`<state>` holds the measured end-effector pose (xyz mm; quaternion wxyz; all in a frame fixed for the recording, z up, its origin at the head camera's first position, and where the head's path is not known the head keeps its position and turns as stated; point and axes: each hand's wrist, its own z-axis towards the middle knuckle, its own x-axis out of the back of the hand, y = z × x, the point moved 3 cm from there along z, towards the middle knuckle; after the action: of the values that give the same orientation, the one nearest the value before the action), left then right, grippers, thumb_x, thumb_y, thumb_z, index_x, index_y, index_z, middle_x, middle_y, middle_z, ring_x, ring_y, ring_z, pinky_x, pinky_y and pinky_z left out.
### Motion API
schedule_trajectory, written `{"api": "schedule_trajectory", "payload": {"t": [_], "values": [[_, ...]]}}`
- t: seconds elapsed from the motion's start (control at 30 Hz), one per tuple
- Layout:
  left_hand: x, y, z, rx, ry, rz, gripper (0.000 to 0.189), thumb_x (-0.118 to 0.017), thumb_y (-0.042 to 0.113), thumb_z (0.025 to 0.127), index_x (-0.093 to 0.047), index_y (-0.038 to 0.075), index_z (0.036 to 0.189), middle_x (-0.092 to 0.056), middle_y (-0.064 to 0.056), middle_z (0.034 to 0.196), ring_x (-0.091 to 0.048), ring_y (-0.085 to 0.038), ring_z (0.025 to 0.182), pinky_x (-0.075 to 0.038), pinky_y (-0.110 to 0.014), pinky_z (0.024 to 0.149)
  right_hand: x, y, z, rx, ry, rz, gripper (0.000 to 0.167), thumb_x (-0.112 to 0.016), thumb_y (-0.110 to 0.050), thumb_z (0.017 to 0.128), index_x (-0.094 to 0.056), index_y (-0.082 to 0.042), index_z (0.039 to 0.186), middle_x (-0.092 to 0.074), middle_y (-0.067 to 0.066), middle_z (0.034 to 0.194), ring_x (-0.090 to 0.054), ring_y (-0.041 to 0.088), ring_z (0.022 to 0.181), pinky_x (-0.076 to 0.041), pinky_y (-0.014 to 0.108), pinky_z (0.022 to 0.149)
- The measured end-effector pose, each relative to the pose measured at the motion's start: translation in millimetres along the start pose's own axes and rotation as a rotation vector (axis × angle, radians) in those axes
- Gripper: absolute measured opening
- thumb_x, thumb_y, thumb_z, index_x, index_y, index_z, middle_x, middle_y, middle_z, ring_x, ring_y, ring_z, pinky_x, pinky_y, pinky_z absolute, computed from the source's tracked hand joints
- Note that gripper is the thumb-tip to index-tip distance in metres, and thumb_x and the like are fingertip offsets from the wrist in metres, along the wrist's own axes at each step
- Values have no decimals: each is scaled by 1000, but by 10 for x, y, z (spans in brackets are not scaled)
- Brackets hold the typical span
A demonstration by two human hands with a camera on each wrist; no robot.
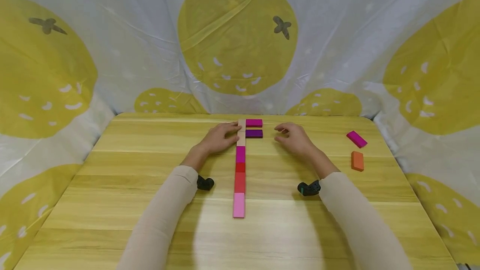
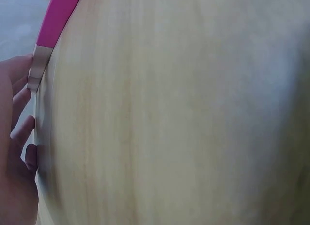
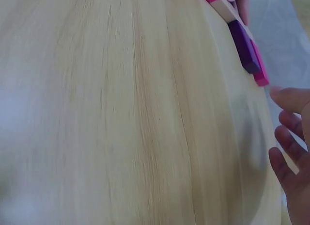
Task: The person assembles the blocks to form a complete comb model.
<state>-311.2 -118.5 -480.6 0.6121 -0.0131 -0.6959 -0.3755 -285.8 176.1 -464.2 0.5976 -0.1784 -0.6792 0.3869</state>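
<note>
A straight row of flat blocks runs down the table's middle. From the far end it goes plain wood blocks (image 1: 241, 140), a magenta block (image 1: 240, 154), a red block (image 1: 240, 167), a lighter red block (image 1: 240, 182) and a pink block (image 1: 238, 205). My left hand (image 1: 216, 138) touches the left side of the wood blocks with loosely extended fingers. Off their right side, a magenta block (image 1: 254, 123) and a dark purple block (image 1: 254, 133) lie parallel, a narrow gap between them. My right hand (image 1: 295, 138) hovers to the right of these two, holding nothing, fingers apart.
Towards the table's right edge lie a loose magenta block (image 1: 357, 139) and an orange block (image 1: 358, 161). Behind the wooden table (image 1: 131, 145) hangs a white cloth with yellow fruit prints (image 1: 236, 36). Dark wrist cameras (image 1: 309, 188) sit by both sleeves.
</note>
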Motion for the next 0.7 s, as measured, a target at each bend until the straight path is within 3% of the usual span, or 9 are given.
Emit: {"api": "schedule_trajectory", "payload": {"t": [0.43,0.7], "values": [[17,28,-14,-17,11,1,50,-57,33,107,-54,14,153,-40,-5,162,-36,-33,147,-26,-51,120,335,73,-205,82,-7,-86,39,-72,-9,99,-64,5,135,-62,24,131,-60,42,118,-53,54,97],[23,36,-18,-28,19,-7,49,-57,32,107,-55,13,152,-41,-7,162,-37,-34,147,-26,-52,120,560,197,-364,71,-25,-97,41,-70,-11,100,-62,4,137,-61,25,132,-59,42,118,-52,55,97]]}}
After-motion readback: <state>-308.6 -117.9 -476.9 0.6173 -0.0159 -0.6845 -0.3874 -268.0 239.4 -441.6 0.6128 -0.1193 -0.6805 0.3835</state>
